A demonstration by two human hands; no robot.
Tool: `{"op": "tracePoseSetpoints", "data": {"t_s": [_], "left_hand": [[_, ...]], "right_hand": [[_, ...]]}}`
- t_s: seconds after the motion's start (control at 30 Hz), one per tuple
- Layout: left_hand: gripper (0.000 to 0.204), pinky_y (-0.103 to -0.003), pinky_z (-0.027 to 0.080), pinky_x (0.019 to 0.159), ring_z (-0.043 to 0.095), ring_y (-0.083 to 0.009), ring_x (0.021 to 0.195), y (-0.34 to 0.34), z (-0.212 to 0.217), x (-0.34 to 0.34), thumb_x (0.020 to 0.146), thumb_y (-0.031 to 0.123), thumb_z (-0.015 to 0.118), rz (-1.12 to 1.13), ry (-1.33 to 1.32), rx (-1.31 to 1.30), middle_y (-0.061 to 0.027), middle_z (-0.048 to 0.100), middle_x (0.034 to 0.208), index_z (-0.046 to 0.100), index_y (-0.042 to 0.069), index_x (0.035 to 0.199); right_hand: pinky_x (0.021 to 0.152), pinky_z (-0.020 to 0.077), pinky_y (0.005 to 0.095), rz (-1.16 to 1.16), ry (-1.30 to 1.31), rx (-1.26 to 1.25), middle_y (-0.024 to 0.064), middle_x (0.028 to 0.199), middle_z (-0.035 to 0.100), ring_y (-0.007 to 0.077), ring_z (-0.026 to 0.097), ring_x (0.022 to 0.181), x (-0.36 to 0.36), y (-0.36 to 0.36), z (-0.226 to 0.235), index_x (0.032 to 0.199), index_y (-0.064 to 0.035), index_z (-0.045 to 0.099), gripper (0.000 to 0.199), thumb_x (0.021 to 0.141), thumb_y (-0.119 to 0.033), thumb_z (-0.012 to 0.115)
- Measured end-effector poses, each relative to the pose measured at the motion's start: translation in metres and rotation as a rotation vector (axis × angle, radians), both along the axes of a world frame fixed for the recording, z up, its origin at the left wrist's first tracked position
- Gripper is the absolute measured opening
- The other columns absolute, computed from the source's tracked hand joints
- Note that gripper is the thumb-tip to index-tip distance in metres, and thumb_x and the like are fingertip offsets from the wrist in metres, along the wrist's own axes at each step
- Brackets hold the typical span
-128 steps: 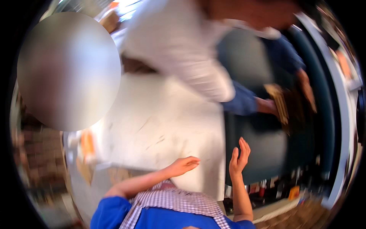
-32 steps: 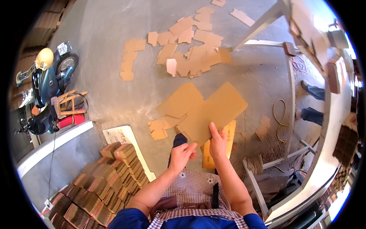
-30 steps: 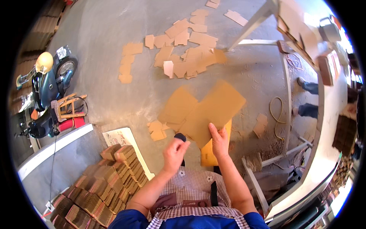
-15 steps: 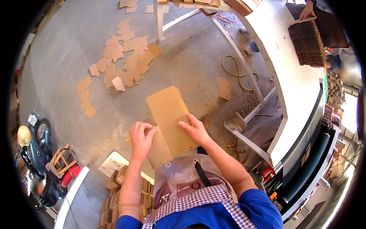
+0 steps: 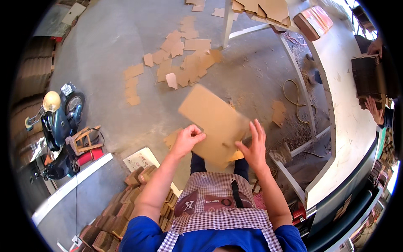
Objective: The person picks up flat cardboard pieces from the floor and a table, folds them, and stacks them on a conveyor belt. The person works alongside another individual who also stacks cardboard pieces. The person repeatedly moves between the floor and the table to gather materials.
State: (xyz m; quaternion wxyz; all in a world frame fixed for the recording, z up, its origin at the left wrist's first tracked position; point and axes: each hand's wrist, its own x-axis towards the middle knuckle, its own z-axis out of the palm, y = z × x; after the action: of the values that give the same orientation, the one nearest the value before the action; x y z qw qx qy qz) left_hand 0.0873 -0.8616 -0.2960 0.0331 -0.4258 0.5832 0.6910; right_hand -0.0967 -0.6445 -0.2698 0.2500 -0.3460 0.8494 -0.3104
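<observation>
In the head view, the person's left hand is narrow, its thumb and fingertips drawn together over the left edge of a plain, flat tan cardboard sheet; whether that edge is caught between them cannot be told. The right hand is wide, with the fingers raised and spread and the thumb pointing in at the sheet's right edge; whether it touches cannot be made out. The sheet lies slantwise between the two hands, in front of the purple-and-white checked apron, its right end blurred. A yellow-orange surface shows just below the sheet, mostly hidden. Beyond it, a scattered heap of flat tan cardboard offcuts lies on the grey concrete floor. At the lower left stand stacked bundles of brown cardboard, near a dark scooter with a cream round helmet and a small wooden stool. On the right runs a long white table, where a co-worker's two hands are at a dark brown stack of cardboard.
</observation>
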Motion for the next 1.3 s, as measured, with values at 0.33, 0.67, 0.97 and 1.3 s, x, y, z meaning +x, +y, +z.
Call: {"op": "tracePoseSetpoints", "data": {"t_s": [0.33, 0.67, 0.97, 1.3], "left_hand": [[0.013, -0.020, 0.040, 0.058, 0.052, -0.0026, 0.067, -0.002, 0.044, 0.000, 0.094, 0.016, 0.067, -0.003, 0.004, 0.128, 0.0047, 0.060, 0.078, 0.057, 0.007, 0.090], [0.018, -0.020, 0.046, 0.075, 0.061, -0.0068, 0.086, -0.002, 0.111, 0.016, 0.094, 0.021, 0.067, 0.115, 0.276, 0.522, 0.0001, 0.066, 0.095, 0.058, 0.008, 0.102], [0.044, -0.030, 0.046, 0.096, 0.059, -0.0140, 0.109, 0.006, 0.159, 0.034, 0.087, 0.017, 0.072, -0.346, 0.276, 0.336, -0.0063, 0.067, 0.117, 0.060, -0.001, 0.126], [0.032, -0.036, 0.045, 0.100, 0.059, -0.0248, 0.116, -0.015, 0.138, 0.051, 0.091, 0.009, 0.066, -0.477, 0.236, -0.655, -0.0118, 0.065, 0.122, 0.064, 0.002, 0.121]], "right_hand": [[0.113, 0.0291, 0.0508, 0.222, 0.171, -0.143, 0.0188, 0.155, 0.031, 0.0424, 0.025, 0.144, -0.002, 0.009, 0.029, 0.140, -0.0100, 0.048, 0.067, 0.079, -0.016, 0.073], [0.103, 0.0445, 0.0377, 0.413, -0.092, -0.168, 0.0159, 0.136, 0.057, 0.0314, 0.057, 0.122, -0.010, -0.003, 0.075, 0.129, -0.0079, 0.061, 0.050, 0.080, -0.012, 0.073], [0.089, 0.0524, 0.0341, 0.037, -0.085, -0.351, 0.0151, 0.112, 0.069, 0.0290, 0.067, 0.102, 0.004, -0.031, 0.098, 0.114, -0.0038, 0.068, 0.032, 0.083, 0.001, 0.065], [0.099, 0.0444, 0.0291, -0.121, -0.767, -0.836, 0.0072, 0.140, 0.049, 0.0193, 0.053, 0.123, 0.007, -0.048, 0.141, 0.136, -0.0063, 0.055, 0.056, 0.084, 0.015, 0.053]]}}
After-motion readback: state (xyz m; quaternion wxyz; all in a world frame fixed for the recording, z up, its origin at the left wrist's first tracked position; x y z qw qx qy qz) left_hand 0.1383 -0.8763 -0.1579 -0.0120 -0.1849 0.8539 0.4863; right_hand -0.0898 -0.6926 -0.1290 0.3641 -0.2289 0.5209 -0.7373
